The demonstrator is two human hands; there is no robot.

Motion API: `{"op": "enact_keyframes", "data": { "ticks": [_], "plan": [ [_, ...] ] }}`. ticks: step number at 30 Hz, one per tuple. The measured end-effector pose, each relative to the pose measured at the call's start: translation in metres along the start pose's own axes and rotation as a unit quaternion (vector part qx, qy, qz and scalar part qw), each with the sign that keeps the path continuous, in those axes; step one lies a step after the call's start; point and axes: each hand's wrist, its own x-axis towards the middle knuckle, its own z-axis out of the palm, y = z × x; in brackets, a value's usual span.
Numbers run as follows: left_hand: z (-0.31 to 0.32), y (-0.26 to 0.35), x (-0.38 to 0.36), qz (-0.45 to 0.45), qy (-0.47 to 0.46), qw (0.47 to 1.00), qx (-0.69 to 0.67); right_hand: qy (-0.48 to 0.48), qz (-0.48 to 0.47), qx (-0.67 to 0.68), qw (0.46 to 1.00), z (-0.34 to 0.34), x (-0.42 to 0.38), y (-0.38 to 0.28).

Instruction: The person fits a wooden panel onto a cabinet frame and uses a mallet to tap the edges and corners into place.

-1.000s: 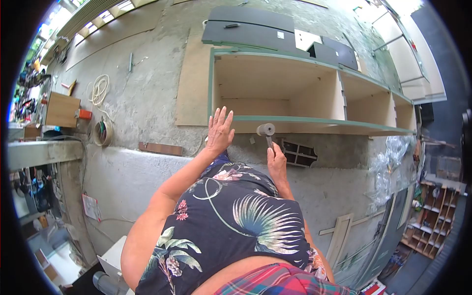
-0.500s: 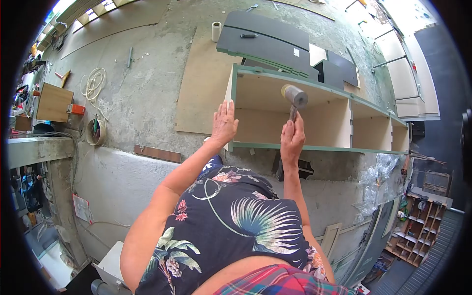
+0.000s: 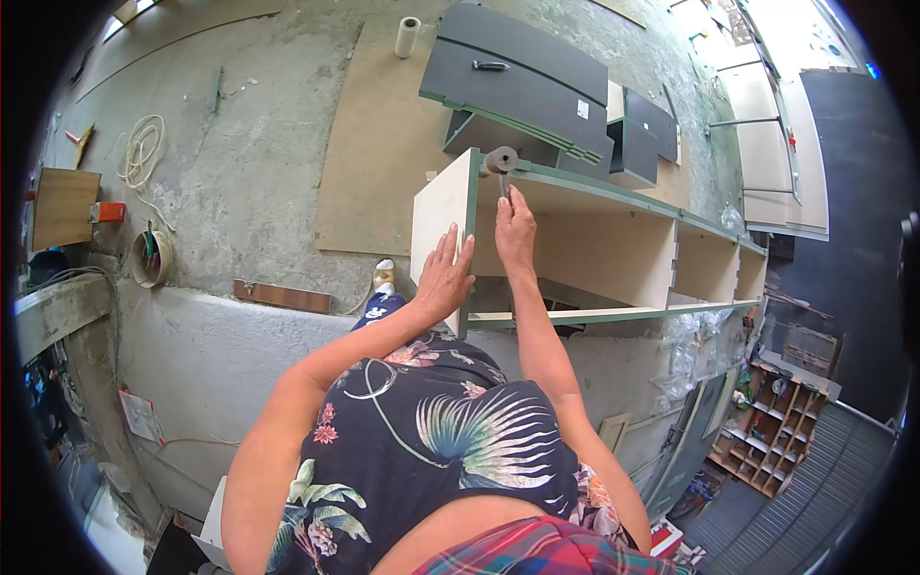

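My right hand [image 3: 516, 228] grips the handle of a mallet [image 3: 501, 160]. Its round grey head is at the near-left corner of a long cabinet frame [image 3: 604, 244], overlapping the green-edged top rail in this view. Flat against the cabinet's pale end panel [image 3: 436, 216] lies my left hand [image 3: 446, 278], fingers stretched out near the green front edge. The cabinet is light inside, split by upright dividers, with its open side toward me.
Dark panels with green edges [image 3: 517, 72] are stacked behind the cabinet, a black-handled tool [image 3: 490, 66] on top. A white roll [image 3: 407, 37] stands on a brown sheet [image 3: 355, 144]. Left are coiled rope [image 3: 144, 153], a bucket [image 3: 151, 259] and a wooden strip [image 3: 282, 295]. A compartment shelf [image 3: 771, 422] is at right.
The mallet has moved left from over the cabinet's open compartment to its corner. My left hand stays on the end panel, and the view has shifted, showing more of that panel.
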Motion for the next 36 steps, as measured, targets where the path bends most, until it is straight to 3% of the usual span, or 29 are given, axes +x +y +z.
{"op": "enact_keyframes", "data": {
  "ticks": [13,26,29,36],
  "plan": [
    [-0.006,-0.007,0.002,0.027,-0.036,0.999,-0.008,-0.010,0.069,-0.008,0.998,0.005,-0.003,-0.006],
    [-0.014,-0.006,0.002,0.030,-0.049,0.998,-0.007,0.110,0.090,0.034,0.989,-0.019,-0.006,0.025],
    [-0.014,-0.006,0.003,0.033,-0.048,0.998,-0.008,0.168,0.037,0.012,0.985,-0.017,0.008,0.059],
    [-0.010,-0.010,0.003,0.039,-0.047,0.998,-0.010,0.120,0.111,0.012,0.987,-0.028,0.012,0.059]
  ]
}}
